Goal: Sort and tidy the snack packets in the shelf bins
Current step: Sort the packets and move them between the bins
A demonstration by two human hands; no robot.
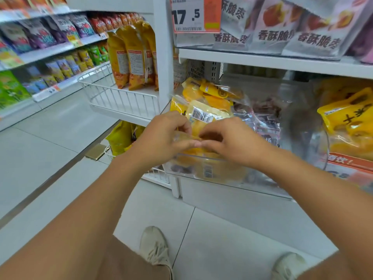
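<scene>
Currently a small yellow snack packet (186, 138) is pinched by left hand (161, 136) and right hand (228, 140) fingers above the clear bin (201, 158); best laid flat, barcode down.

White wire basket (121, 98) present. Orange price tag (196, 14) above and right of basket. Grey tiled floor (50, 126) below it. Two pale shoes (155, 247) on floor.

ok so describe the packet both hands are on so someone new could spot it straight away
Find the clear plastic bin on the white shelf under the 17.5 price tag. At its front rim, the left hand and right hand pinch a yellow packet. Unlike its neighbours, it shows a white barcode label.
</scene>
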